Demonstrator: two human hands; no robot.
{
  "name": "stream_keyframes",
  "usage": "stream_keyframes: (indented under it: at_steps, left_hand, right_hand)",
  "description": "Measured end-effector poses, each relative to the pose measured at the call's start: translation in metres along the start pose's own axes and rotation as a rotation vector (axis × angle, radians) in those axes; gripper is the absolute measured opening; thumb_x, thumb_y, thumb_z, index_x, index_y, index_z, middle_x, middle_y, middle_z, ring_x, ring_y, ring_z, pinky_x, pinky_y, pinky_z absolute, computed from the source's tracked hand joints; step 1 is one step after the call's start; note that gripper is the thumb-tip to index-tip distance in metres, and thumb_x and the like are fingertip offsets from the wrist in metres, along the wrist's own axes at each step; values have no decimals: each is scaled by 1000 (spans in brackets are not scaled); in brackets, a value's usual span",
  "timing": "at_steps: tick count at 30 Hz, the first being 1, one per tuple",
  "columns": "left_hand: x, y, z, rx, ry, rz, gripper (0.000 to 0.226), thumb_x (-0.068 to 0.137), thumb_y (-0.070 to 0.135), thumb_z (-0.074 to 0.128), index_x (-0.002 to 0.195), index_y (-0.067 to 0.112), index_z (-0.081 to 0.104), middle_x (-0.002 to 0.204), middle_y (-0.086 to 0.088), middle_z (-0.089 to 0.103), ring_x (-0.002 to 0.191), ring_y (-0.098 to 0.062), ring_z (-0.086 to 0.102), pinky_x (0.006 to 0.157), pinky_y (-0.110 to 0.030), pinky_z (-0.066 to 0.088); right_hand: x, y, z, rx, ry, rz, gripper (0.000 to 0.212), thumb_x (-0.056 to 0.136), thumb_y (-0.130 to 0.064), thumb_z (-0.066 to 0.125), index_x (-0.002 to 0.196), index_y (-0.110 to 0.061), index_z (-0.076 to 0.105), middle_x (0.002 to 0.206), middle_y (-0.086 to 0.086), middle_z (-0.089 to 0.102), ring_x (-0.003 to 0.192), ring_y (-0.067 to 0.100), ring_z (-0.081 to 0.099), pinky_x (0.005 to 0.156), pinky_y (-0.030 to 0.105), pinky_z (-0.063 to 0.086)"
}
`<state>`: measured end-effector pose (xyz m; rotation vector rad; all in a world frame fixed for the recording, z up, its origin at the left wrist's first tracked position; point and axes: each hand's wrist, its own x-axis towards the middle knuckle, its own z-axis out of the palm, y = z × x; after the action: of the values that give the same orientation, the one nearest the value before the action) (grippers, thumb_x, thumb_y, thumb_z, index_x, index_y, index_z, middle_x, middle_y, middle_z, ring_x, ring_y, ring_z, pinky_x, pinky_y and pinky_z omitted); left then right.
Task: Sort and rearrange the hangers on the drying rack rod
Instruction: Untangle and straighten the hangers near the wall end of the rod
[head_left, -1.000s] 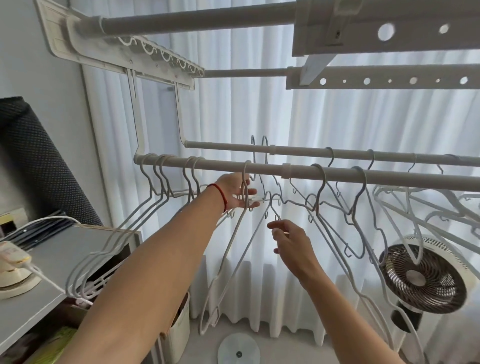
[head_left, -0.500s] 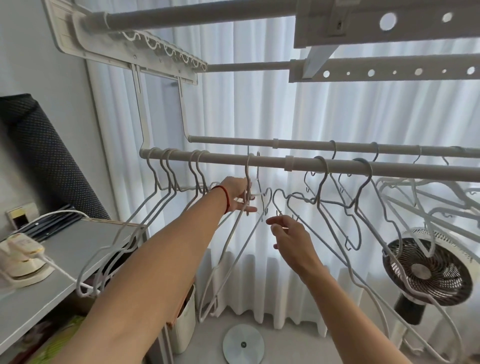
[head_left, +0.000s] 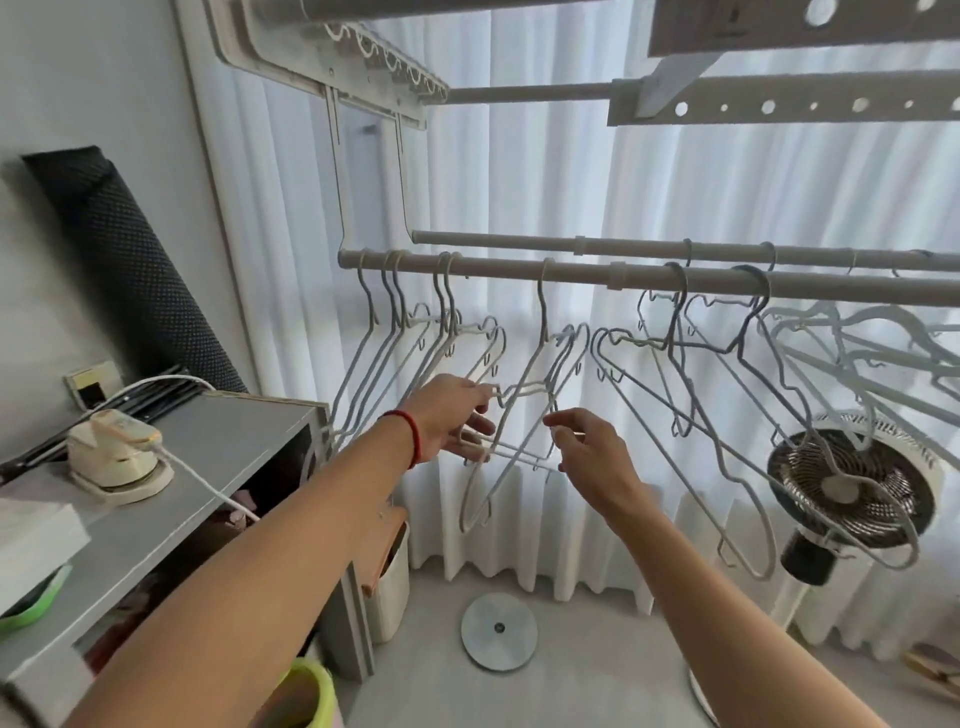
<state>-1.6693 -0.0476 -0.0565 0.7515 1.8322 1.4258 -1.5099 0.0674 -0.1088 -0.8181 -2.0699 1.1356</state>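
Note:
The front drying rack rod (head_left: 498, 270) carries several wire hangers. A cluster of pale hangers (head_left: 395, 322) hangs at its left end. One white hanger (head_left: 543, 312) hangs alone near the middle. Grey hangers (head_left: 675, 332) hang further right. My left hand (head_left: 447, 415), with a red cord at the wrist, holds the left shoulder of the white hanger well below the rod. My right hand (head_left: 587, 447) pinches a wire on the hanger's right side between thumb and forefinger. A second rod (head_left: 649, 247) runs behind with more hooks on it.
A grey shelf (head_left: 234, 441) at the left holds a small iron (head_left: 117, 452) with a white cable. A fan (head_left: 852, 478) stands at the right behind tilted hangers. White curtains hang behind the rack, and a round disc (head_left: 498, 631) lies on the floor.
Both hands have dropped from just under the rod to lower on the white hanger. The left hand left the hook's neck for the shoulder.

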Motion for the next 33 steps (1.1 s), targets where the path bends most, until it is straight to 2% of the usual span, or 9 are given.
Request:
stream_keyframes:
  at_steps: [3, 8, 13, 17, 20, 24, 28, 31, 33]
  left_hand:
    - [-27, -18, 2, 17, 17, 9, 28, 104, 26, 53, 104, -2, 57, 88, -21, 58, 72, -35, 60, 67, -51, 64]
    - [-64, -51, 2, -6, 97, 5, 25, 106, 25, 46, 96, 5, 59, 88, -24, 61, 62, -34, 69, 67, -47, 64]
    - [-97, -50, 2, 15, 280, 30, 29, 106, 21, 41, 102, -2, 58, 81, -17, 64, 47, -25, 65, 45, -29, 56]
    - [-115, -35, 6, 167, 343, 31, 31, 107, 29, 39, 112, 3, 55, 85, -15, 74, 49, -24, 67, 56, -32, 61]
    - [-125, -18, 7, 186, 354, 19, 34, 107, 28, 44, 119, -3, 54, 90, -18, 77, 54, -28, 68, 53, -32, 61]
    - [-136, 5, 12, 219, 397, 21, 34, 106, 23, 45, 122, -5, 52, 90, -21, 76, 56, -30, 67, 61, -43, 63]
    - [-142, 19, 14, 222, 424, 6, 28, 105, 17, 49, 122, -5, 51, 99, -26, 74, 56, -30, 69, 51, -40, 61]
    - [-139, 17, 12, 236, 446, -11, 28, 104, 18, 52, 119, -5, 54, 90, -23, 72, 73, -39, 74, 69, -54, 63]
    - [-133, 11, 11, 254, 438, -1, 31, 104, 22, 52, 115, -7, 58, 88, -22, 73, 77, -41, 75, 74, -57, 62]
  right_hand:
    - [-24, 5, 10, -29, 30, 33, 28, 101, -16, 50, 122, -18, 68, 118, 1, 69, 101, 16, 63, 83, 30, 49]
    - [-67, 22, 15, -107, -49, 100, 30, 102, -16, 49, 127, -15, 66, 123, 1, 67, 110, 19, 61, 87, 28, 42]
    - [-106, 34, 9, -151, -199, 86, 31, 102, -15, 50, 128, -12, 67, 125, 4, 68, 112, 17, 61, 93, 28, 44]
    - [-134, 39, -6, -131, -274, 19, 30, 101, -12, 51, 126, -9, 68, 123, 7, 70, 107, 17, 62, 88, 22, 44]
    - [-149, 44, -19, -125, -318, -39, 30, 101, -12, 52, 125, -12, 69, 120, 4, 71, 98, 10, 60, 78, 17, 43]
    - [-160, 45, -33, -53, -327, -77, 26, 99, -12, 53, 117, -18, 71, 107, -2, 70, 83, 3, 62, 56, 3, 43]
    - [-167, 37, -43, 2, -320, -111, 26, 99, -11, 52, 112, -21, 71, 106, -6, 71, 84, 4, 65, 56, 4, 45]
    - [-166, 34, -50, 9, -312, -120, 26, 99, -12, 52, 112, -23, 70, 107, -7, 71, 92, 0, 65, 63, 7, 45]
    - [-165, 36, -52, -6, -303, -121, 26, 99, -12, 52, 112, -23, 71, 108, -7, 71, 94, 0, 64, 66, 8, 45]
